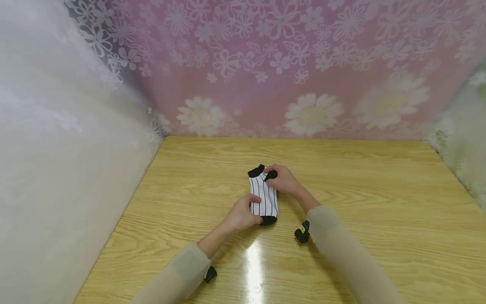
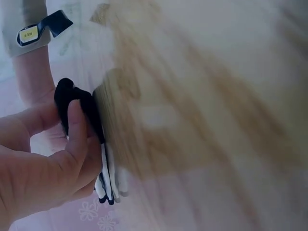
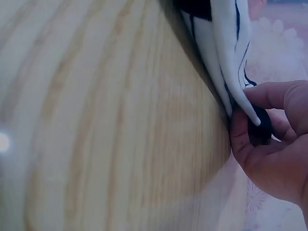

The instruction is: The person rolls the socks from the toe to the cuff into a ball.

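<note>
A white ankle sock (image 1: 263,197) with thin black stripes lies on the wooden table, its black cuff away from me and its black toe towards me. My left hand (image 1: 243,213) holds the near left side by the toe. In the left wrist view, its thumb and fingers pinch the black end (image 2: 94,115). My right hand (image 1: 284,179) pinches a black part at the far right edge, beside the cuff. The right wrist view shows fingers curled round that black fabric (image 3: 262,127). Several fabric layers show edge-on; I cannot tell whether a second sock lies underneath.
The wood-grain table (image 1: 182,177) meets a pink floral backdrop (image 1: 247,105) at its far edge. A pale wall covering (image 1: 68,147) stands on the left, another (image 1: 467,126) on the right. Black wrist devices (image 1: 302,232) hang by both sleeves.
</note>
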`<move>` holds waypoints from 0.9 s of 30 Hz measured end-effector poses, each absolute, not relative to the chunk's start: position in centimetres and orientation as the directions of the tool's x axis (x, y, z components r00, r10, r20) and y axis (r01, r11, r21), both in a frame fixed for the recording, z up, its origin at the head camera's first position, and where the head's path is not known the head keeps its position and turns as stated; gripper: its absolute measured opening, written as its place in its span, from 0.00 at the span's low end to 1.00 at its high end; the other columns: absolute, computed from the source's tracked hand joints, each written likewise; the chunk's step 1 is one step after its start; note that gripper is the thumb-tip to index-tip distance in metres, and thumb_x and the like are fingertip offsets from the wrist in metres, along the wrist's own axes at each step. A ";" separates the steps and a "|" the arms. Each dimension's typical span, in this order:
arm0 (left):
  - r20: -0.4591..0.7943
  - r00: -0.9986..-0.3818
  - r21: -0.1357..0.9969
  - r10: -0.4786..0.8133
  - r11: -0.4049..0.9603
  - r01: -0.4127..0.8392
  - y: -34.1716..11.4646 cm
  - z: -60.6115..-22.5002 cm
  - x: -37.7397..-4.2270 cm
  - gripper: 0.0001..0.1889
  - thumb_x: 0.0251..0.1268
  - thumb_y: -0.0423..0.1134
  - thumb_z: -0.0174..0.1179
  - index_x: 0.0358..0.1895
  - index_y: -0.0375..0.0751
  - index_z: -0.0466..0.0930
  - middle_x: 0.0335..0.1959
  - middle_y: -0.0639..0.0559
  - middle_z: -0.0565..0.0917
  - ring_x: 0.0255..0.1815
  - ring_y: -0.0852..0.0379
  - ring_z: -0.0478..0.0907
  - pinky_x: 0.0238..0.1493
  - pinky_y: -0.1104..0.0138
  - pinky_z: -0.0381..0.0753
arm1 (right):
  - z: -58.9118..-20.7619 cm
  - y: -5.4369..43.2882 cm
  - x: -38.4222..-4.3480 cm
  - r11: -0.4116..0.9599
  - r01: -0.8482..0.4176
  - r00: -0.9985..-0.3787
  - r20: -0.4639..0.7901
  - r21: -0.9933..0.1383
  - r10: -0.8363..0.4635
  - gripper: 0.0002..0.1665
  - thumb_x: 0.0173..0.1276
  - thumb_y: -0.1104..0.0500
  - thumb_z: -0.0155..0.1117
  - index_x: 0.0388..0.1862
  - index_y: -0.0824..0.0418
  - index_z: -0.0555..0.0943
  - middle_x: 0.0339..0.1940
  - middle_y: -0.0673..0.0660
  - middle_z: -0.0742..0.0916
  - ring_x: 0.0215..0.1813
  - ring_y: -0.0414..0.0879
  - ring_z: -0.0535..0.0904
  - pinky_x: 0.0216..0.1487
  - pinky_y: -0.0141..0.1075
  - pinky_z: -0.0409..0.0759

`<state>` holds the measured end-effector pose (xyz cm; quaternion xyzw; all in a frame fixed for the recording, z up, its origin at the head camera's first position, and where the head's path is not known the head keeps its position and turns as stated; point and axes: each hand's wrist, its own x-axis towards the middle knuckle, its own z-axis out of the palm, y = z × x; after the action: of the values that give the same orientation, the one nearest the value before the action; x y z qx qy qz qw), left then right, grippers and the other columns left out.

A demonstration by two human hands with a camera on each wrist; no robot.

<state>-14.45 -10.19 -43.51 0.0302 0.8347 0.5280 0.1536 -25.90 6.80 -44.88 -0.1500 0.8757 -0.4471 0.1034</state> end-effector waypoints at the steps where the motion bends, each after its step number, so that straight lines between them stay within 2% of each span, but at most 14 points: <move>1: -0.232 -0.949 0.881 0.211 0.460 -0.113 -10.2 -43.5 -14.5 0.27 0.46 0.21 0.67 0.55 0.32 0.73 0.39 0.43 0.77 0.34 0.53 0.77 0.30 0.66 0.83 | -44.9 6.7 -25.9 0.565 -0.184 -0.932 -0.040 -0.804 -0.360 0.22 0.63 0.68 0.61 0.58 0.69 0.78 0.63 0.69 0.79 0.69 0.61 0.69 0.70 0.54 0.66; 7: -0.254 -0.942 0.869 0.221 0.481 -0.121 -10.2 -43.5 -14.8 0.27 0.48 0.21 0.67 0.55 0.34 0.73 0.43 0.40 0.78 0.36 0.52 0.79 0.30 0.65 0.84 | -44.9 6.4 -25.9 0.592 -0.216 -0.934 -0.013 -0.777 -0.358 0.24 0.62 0.70 0.59 0.58 0.72 0.76 0.62 0.70 0.78 0.69 0.62 0.69 0.70 0.53 0.67; 12: -0.279 -0.934 0.862 0.222 0.487 -0.141 -10.1 -43.6 -15.1 0.24 0.51 0.20 0.66 0.54 0.34 0.72 0.47 0.38 0.77 0.33 0.50 0.81 0.26 0.64 0.84 | -45.1 6.3 -26.1 0.601 -0.189 -0.941 -0.032 -0.777 -0.337 0.22 0.64 0.69 0.59 0.58 0.72 0.76 0.63 0.70 0.77 0.69 0.61 0.68 0.70 0.52 0.66; 15: -0.266 -0.934 0.835 0.239 0.542 -0.099 -10.1 -43.5 -15.2 0.24 0.51 0.21 0.66 0.53 0.33 0.73 0.48 0.38 0.77 0.34 0.50 0.81 0.28 0.65 0.84 | -45.2 6.2 -26.2 0.613 -0.211 -0.938 -0.019 -0.762 -0.347 0.21 0.64 0.70 0.59 0.57 0.73 0.77 0.62 0.71 0.77 0.69 0.62 0.69 0.70 0.53 0.66; 19: -0.220 -0.936 0.709 0.276 0.704 0.041 -10.0 -43.4 -15.1 0.23 0.51 0.26 0.69 0.52 0.35 0.74 0.45 0.40 0.77 0.41 0.51 0.76 0.40 0.63 0.80 | -45.4 6.1 -26.2 0.648 -0.265 -0.928 0.006 -0.714 -0.373 0.21 0.65 0.69 0.58 0.57 0.74 0.77 0.61 0.74 0.75 0.65 0.65 0.70 0.67 0.54 0.69; 21: -0.206 -0.937 0.616 0.281 0.781 0.099 -9.9 -43.2 -14.9 0.23 0.52 0.31 0.70 0.53 0.38 0.74 0.44 0.42 0.76 0.40 0.52 0.74 0.41 0.63 0.77 | -45.4 6.1 -26.1 0.679 -0.286 -0.924 0.006 -0.677 -0.383 0.20 0.67 0.68 0.58 0.58 0.73 0.77 0.61 0.74 0.74 0.62 0.64 0.72 0.64 0.54 0.72; 25: -0.216 -0.939 0.472 0.268 0.870 0.140 -9.6 -42.7 -14.4 0.23 0.56 0.38 0.69 0.55 0.43 0.73 0.45 0.43 0.74 0.35 0.52 0.75 0.34 0.60 0.78 | -44.8 6.1 -25.9 0.753 -0.312 -0.918 -0.022 -0.579 -0.397 0.21 0.70 0.63 0.57 0.61 0.68 0.77 0.65 0.72 0.70 0.57 0.63 0.77 0.56 0.53 0.77; 27: -0.220 -0.941 0.407 0.256 0.901 0.150 -9.5 -42.6 -14.2 0.23 0.59 0.41 0.69 0.56 0.45 0.73 0.46 0.43 0.74 0.36 0.51 0.76 0.32 0.59 0.77 | -44.6 6.3 -25.9 0.778 -0.329 -0.910 -0.041 -0.535 -0.413 0.22 0.72 0.61 0.57 0.63 0.65 0.77 0.68 0.71 0.69 0.56 0.63 0.77 0.53 0.53 0.78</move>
<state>-14.18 -9.50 -42.64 0.1050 0.9656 0.1959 0.1352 -25.94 6.26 -44.61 -0.1974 0.9396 -0.2684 0.0783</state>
